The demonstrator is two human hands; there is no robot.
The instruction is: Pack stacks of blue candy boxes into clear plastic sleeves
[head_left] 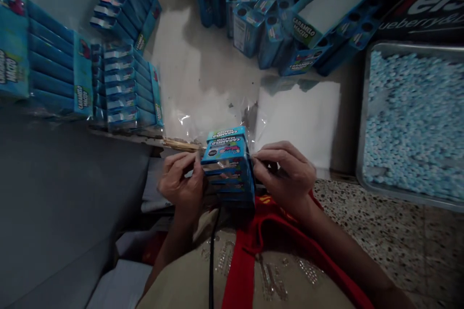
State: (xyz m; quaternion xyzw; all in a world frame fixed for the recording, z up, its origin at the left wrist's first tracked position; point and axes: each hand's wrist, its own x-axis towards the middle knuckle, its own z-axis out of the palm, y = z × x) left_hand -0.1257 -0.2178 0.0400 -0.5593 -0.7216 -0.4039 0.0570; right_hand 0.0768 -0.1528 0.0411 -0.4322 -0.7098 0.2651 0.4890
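Close to my body, at the table's front edge, a pack of blue candy boxes stands between my hands. Its faces read "Caramelo Macizo". Loose clear plastic wrap sticks up past its far end. My left hand is closed at the pack's left side, thumb and fingers pinched together by the wrap. On the opposite side my right hand also pinches, with its fingertips at the plastic along the right edge. The thin film between the fingertips is hard to make out.
Wrapped packs of blue boxes stand at the left. Upright blue boxes crowd the back, with an open display box on top. A metal tray of small light-blue candies is at the right, near a white sheet.
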